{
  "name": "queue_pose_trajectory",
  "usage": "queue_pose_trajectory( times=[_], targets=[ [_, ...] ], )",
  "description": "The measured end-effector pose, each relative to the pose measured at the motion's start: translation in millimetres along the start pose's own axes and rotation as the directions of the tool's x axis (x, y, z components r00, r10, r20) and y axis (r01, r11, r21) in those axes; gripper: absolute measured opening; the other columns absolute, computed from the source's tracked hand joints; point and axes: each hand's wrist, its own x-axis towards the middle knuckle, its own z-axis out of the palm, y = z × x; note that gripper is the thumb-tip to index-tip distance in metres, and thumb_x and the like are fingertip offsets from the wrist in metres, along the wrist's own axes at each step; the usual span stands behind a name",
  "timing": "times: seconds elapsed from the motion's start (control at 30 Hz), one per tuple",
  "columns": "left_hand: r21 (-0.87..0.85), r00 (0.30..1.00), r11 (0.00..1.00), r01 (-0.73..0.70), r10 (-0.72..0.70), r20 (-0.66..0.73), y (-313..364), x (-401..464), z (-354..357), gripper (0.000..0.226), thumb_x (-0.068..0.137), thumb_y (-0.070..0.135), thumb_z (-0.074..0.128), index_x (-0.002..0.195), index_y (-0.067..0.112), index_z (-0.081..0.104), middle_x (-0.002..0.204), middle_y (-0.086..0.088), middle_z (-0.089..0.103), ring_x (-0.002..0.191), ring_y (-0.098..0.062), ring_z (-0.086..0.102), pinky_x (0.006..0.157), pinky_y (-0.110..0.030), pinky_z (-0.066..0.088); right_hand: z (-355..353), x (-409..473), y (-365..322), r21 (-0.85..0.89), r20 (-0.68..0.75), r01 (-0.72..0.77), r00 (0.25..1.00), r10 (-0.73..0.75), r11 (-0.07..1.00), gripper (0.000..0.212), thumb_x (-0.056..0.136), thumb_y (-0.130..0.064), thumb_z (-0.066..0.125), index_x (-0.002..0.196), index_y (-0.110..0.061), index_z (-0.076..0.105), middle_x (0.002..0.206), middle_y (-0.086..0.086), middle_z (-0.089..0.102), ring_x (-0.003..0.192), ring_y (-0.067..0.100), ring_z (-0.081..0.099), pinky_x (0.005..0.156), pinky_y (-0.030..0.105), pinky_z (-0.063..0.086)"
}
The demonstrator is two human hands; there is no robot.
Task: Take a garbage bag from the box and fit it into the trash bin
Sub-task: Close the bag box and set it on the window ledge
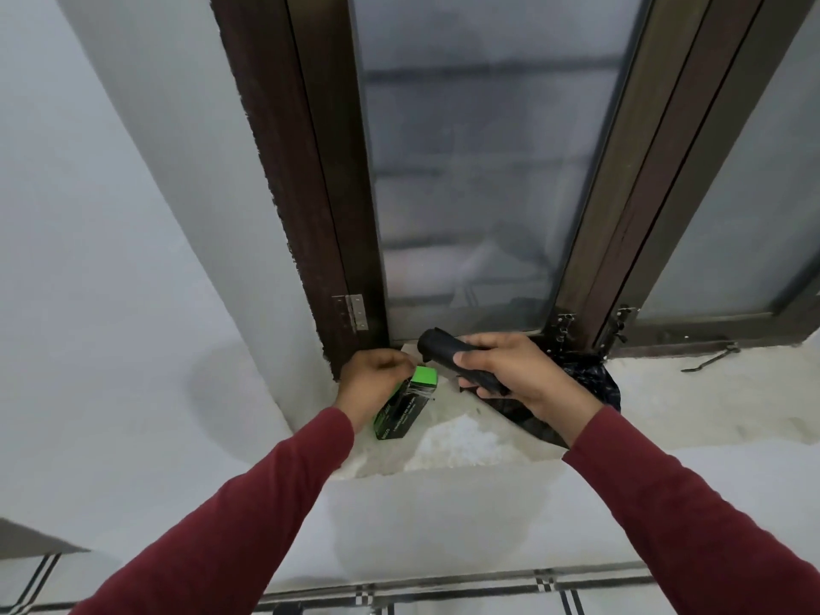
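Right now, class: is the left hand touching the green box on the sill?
Touching. The head view shows the left hand with its curled fingers on the top end of the green box, with no gap between them.

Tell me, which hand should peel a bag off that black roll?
Probably the left hand. The right hand already grips the roll of garbage bags, while the left only holds the green box beside it.

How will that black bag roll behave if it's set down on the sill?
The black bag roll, gripped in the right hand, looks cylindrical, so it may roll along the window sill. Thin plastic, so probably light and squashy. A loose end hangs below, so it could unwind.
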Motion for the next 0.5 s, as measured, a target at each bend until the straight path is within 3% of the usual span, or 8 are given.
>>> queue_pose_trajectory(
  times=[0.1, 0.2, 0.3, 0.37, 0.5],
  targets=[
    [-0.042, 0.999, 0.999, 0.012, -0.01, 0.037, -3.6, -3.6, -5.3, 0.015, 0.079, 0.029, 0.085, 0.093, 0.035, 0.083, 0.094, 0.013, 0.078, 0.097, -0.013, 0.072, 0.084, -0.033, 0.059, 4.2, 4.3, -7.0, -0.204, 0.046, 0.089, 0.996, -0.081, 0.975, 0.04, 0.091, -0.013, 0.075, 0.13, -0.017, 0.069, 0.103, 0.018, 0.078, 0.078, 0.021, 0.073, 0.056, 0.023, 0.054],
    [-0.096, 0.995, 0.995, -0.003, 0.012, 0.097, -8.1, -9.7, -15.0, 0.028, 0.072, 0.027, 0.092, 0.097, 0.037, 0.082, 0.083, 0.02, 0.076, 0.091, -0.009, 0.071, 0.083, -0.03, 0.057, 10.4, 8.3, -15.4, -0.459, 0.074, 0.166, 0.986, -0.149, 0.873, 0.04, 0.09, -0.023, 0.076, 0.129, -0.029, 0.07, 0.097, 0.006, 0.079, 0.079, 0.02, 0.076, 0.067, 0.027, 0.063],
    [-0.118, 0.994, 0.993, -0.017, 0.03, 0.106, -16.2, -12.1, -19.2, 0.057, 0.064, 0.024, 0.097, 0.117, 0.033, 0.077, 0.105, 0.015, 0.078, 0.104, -0.009, 0.072, 0.097, -0.037, 0.059, 15.7, 11.5, -23.2, -0.672, 0.125, 0.273, 0.958, -0.258, 0.688, 0.042, 0.088, -0.026, 0.077, 0.128, -0.034, 0.071, 0.095, -0.013, 0.069, 0.079, 0.013, 0.072, 0.073, 0.027, 0.062],
    [-0.155, 0.993, 0.987, -0.035, 0.051, 0.105, -20.6, -13.3, -20.1, 0.074, 0.058, 0.025, 0.099, 0.127, 0.03, 0.073, 0.118, 0.01, 0.077, 0.111, -0.012, 0.071, 0.101, -0.041, 0.057, 19.4, 13.6, -26.4, -0.755, 0.184, 0.323, 0.94, -0.287, 0.571, 0.041, 0.088, -0.026, 0.077, 0.128, -0.037, 0.071, 0.097, -0.016, 0.065, 0.085, 0.011, 0.068, 0.077, 0.028, 0.06],
    [-0.141, 0.994, 0.988, -0.06, 0.073, 0.086, -19.1, -16.3, -19.2, 0.076, 0.06, 0.016, 0.099, 0.13, 0.028, 0.07, 0.123, 0.006, 0.074, 0.11, -0.008, 0.071, 0.1, -0.037, 0.057, 28.9, 17.7, -31.7, -0.892, 0.299, 0.366, 0.918, -0.262, 0.265, 0.042, 0.088, -0.03, 0.074, 0.127, -0.044, 0.069, 0.122, -0.01, 0.069, 0.099, 0.015, 0.067, 0.083, 0.036, 0.059]
  ],
)
